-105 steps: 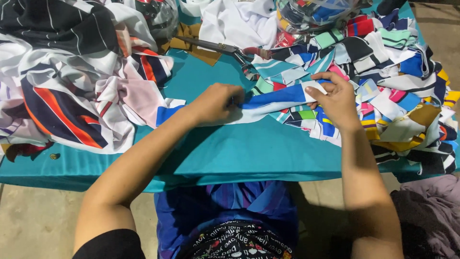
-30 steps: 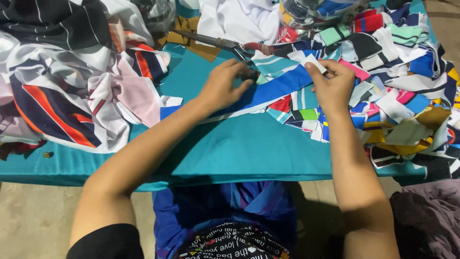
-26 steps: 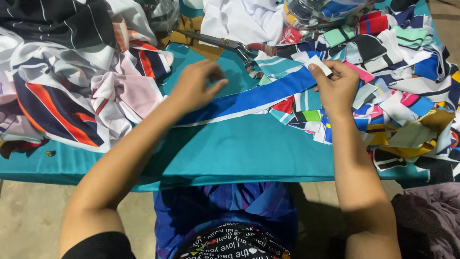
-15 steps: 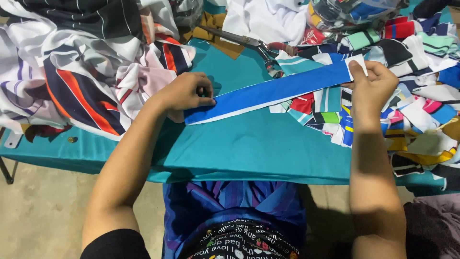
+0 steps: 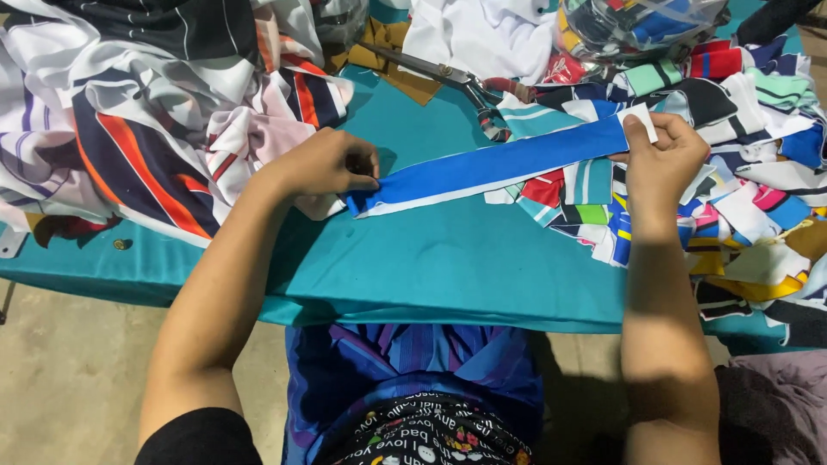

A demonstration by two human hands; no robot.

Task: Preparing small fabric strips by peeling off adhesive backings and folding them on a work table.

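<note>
A long blue fabric strip with a white edge [image 5: 491,168] is stretched flat across the teal table [image 5: 448,267]. My left hand [image 5: 323,164] pinches its left end. At the strip's right end my right hand [image 5: 663,164] grips it, thumb on top near a white corner. The strip lies partly over a heap of coloured fabric scraps [image 5: 741,198].
A pile of striped garments in white, navy and orange [image 5: 146,112] covers the table's left side. Large scissors [image 5: 448,77] lie at the back centre beside white cloth [image 5: 482,34]. A clear bag of scraps [image 5: 637,26] sits at the back right.
My hands have moved apart, pulling the blue strip out straight and taut. My left hand slid leftward to the strip's end; the right stayed near the scrap heap.
</note>
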